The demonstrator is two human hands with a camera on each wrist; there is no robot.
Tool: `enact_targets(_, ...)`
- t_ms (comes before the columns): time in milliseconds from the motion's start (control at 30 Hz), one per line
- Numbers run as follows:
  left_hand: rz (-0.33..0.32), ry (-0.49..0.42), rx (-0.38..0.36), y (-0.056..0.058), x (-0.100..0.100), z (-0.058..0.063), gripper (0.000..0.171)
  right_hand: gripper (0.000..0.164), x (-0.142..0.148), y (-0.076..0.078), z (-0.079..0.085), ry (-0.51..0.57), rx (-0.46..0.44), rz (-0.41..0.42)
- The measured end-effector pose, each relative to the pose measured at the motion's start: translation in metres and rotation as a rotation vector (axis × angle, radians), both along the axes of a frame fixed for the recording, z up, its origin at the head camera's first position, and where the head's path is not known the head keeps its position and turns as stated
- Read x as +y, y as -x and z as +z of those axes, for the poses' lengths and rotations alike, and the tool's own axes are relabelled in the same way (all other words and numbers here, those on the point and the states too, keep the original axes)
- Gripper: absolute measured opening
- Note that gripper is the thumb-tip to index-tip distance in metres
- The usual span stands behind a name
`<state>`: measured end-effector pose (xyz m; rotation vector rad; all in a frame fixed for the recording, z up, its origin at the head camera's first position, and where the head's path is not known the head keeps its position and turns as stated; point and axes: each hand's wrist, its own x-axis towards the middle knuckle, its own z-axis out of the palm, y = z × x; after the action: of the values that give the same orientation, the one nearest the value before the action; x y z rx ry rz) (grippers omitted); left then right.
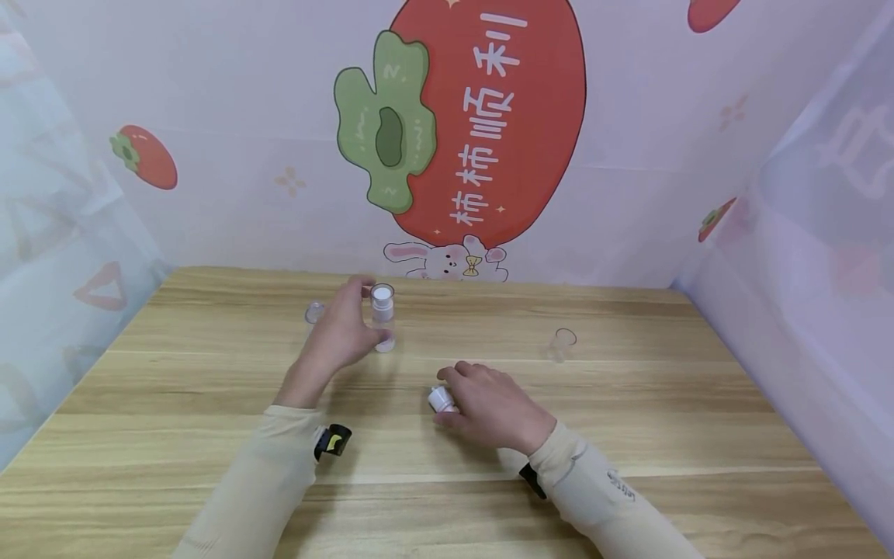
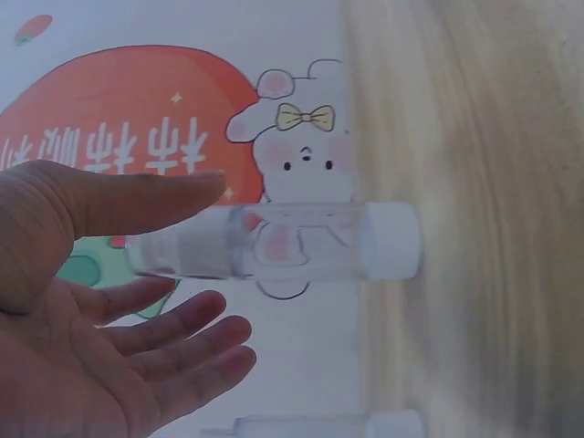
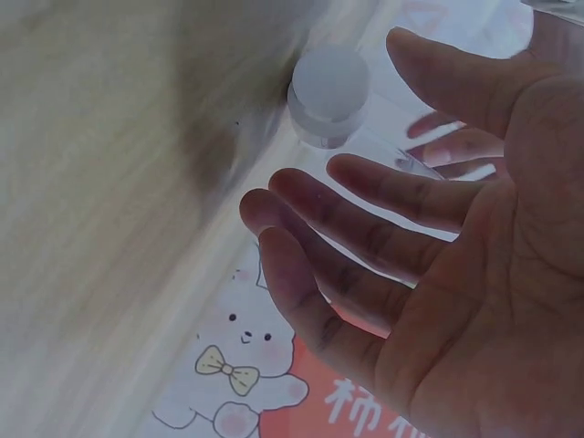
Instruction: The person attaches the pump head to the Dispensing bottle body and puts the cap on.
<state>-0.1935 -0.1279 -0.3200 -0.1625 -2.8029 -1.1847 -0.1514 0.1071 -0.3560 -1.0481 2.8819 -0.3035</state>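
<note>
In the head view a clear bottle (image 1: 383, 324) with a white pump top stands upright on the table between the thumb and fingers of my left hand (image 1: 342, 330). The left wrist view shows that bottle (image 2: 301, 242) with the thumb along one side and the fingers spread apart below. My right hand (image 1: 492, 404) hovers over a tilted bottle whose white top (image 1: 441, 399) pokes out between thumb and index finger. From the right wrist, its round white end (image 3: 330, 87) faces the camera, and the loosely bent fingers (image 3: 365, 246) stand apart from the thumb. The hand hides most of its body in the head view.
Left of my left hand, a clear round rim (image 1: 315, 312) shows behind the wrist. A clear cap-like piece (image 1: 562, 341) with a dark ring is at the right on the wooden table (image 1: 628, 435). A printed cloth wall (image 1: 265, 210) rises at the table's back edge.
</note>
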Motion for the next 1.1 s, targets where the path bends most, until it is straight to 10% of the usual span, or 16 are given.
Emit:
enact_targets(400,0.084,0.044,0.139,-0.005,-0.026,0.015,0.072,0.05,0.0,0.0,-0.004,-0.01,0.032,0.009)
enact_targets(1100,0.128,0.052,-0.092,0.0,-0.06,0.006,0.082,0.032,-0.004,-0.002,-0.009,-0.017,0.067,-0.01)
